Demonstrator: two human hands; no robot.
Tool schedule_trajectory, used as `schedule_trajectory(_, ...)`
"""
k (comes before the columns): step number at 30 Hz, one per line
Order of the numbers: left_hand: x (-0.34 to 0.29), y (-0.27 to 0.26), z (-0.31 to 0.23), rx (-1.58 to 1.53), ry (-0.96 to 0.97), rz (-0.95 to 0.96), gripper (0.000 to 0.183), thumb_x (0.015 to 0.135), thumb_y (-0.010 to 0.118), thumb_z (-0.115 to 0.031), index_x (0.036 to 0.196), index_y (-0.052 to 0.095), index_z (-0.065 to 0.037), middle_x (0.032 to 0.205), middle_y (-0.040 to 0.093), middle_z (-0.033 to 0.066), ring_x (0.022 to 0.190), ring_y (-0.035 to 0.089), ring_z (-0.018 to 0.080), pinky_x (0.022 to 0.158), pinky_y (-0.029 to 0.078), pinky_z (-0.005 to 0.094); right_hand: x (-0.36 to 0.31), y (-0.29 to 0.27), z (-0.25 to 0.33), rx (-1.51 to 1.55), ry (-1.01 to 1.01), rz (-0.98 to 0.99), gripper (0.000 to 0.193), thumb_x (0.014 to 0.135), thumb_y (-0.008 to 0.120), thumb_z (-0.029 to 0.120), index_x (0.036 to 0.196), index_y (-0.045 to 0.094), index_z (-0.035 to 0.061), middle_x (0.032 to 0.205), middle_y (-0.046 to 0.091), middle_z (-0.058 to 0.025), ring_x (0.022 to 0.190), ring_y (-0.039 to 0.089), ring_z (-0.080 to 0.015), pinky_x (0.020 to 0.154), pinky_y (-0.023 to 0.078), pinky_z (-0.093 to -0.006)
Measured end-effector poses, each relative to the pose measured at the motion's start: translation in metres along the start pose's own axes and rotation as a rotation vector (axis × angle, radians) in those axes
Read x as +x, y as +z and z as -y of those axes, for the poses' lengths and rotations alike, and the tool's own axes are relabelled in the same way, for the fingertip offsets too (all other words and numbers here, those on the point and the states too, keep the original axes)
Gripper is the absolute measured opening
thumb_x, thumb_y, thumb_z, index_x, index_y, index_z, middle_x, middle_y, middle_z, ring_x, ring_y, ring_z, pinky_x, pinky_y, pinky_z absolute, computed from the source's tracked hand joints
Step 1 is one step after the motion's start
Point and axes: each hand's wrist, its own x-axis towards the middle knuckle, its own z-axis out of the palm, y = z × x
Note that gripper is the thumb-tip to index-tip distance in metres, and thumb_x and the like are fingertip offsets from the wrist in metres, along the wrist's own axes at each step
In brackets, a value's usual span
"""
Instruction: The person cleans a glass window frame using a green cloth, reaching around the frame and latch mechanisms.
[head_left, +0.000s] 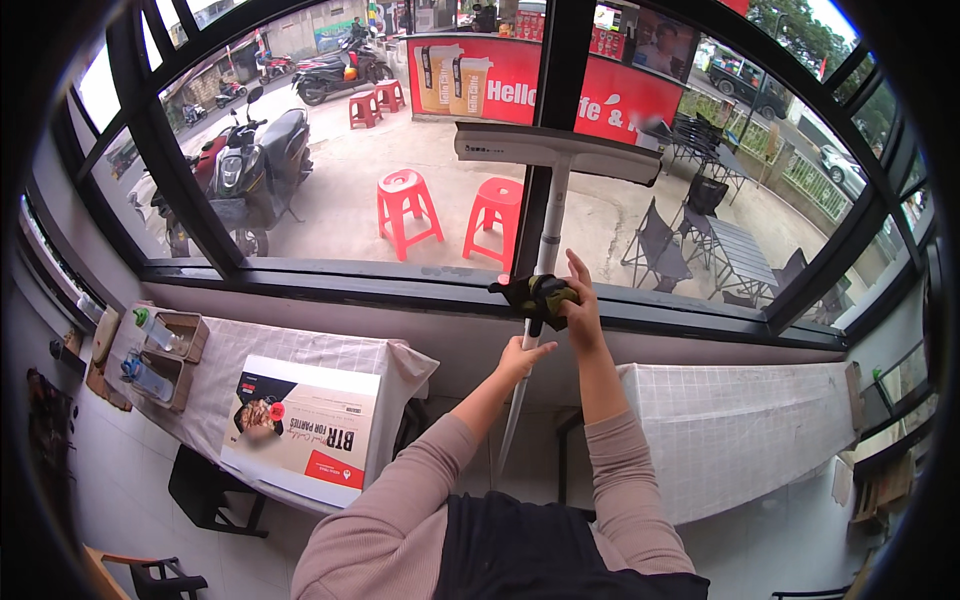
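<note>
A long-handled window squeegee (606, 160) stands upright in front of me, its wide white-and-grey head raised before the window and across the dark middle post. My left hand (520, 357) is closed round the lower part of its pale pole (549, 230), thumb pointing right. Higher up, my right hand (582, 303) holds a bunched camouflage-patterned cloth (538, 297) against the pole, with one finger sticking up. The cloth hides that stretch of pole. Below my left hand the pole runs down towards the floor. Whether the blade touches the glass I cannot tell.
On the left, a table with a checked cloth (300, 340) bears a printed cardboard box (300, 420) and baskets (170, 385) with bottles. Another covered table (740, 430) stands at right. A dark window sill (400, 280) runs ahead; red stools (405, 210) and scooters are outside.
</note>
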Motion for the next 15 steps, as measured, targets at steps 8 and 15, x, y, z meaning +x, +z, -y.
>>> schedule_trajectory(8,-0.189,-0.041,-0.151,-0.212,0.194,0.594,0.069,0.082,0.064,-0.027,0.137,0.030,-0.002,0.131,0.044,0.0170,0.117,0.045,0.0219,0.097,0.036,0.0341,-0.188,-0.027,0.125,0.029,-0.062,-0.338,0.041,0.069,0.054,-0.006,0.109,0.054,0.0015,0.115,0.054,-0.0096,0.106,0.052,-0.0180,0.090,0.041,-0.0284)
schedule_trajectory(15,-0.337,0.040,-0.083,-0.200,-0.051,1.526,0.043,0.096,0.042,-0.028,0.129,0.041,0.000,0.117,0.053,0.0098,0.104,0.052,0.0161,0.088,0.042,0.0312,-0.449,0.069,0.222,-0.266,0.443,-0.882,0.053,0.072,0.056,0.003,0.125,0.049,0.0056,0.105,0.057,-0.0061,0.096,0.054,-0.0152,0.085,0.043,-0.0284)
